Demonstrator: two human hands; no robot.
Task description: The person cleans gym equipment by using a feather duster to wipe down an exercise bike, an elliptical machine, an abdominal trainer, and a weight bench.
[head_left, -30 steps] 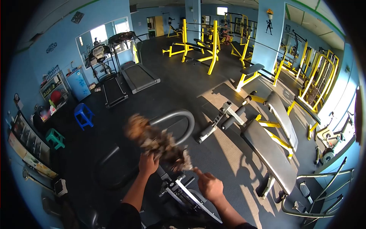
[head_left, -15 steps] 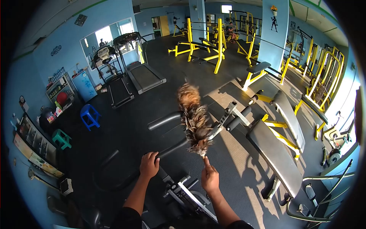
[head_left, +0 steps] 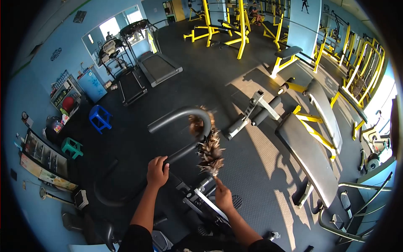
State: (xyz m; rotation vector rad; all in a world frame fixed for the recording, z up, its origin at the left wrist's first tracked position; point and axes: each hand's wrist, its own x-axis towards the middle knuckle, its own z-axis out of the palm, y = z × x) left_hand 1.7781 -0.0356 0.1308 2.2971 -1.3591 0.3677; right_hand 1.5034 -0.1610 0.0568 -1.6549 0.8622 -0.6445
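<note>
In the head view, my right hand grips the handle end of a brown feather duster, index finger stretched along it. The duster's far feathers lie against and partly behind the curved black padded handlebar of an exercise machine. My left hand rests on the lower end of that bar, fingers wrapped over it. Below and between my arms is the machine's grey metal frame.
A padded bench stands close on the right, with a leg-roller attachment ahead. Two treadmills are at the far left. A blue stool and a green stool stand at left. Yellow racks fill the back.
The feather duster has moved from open air right of the handlebar to against its curve. My right hand has shifted slightly left and down; my left hand stays on the bar.
</note>
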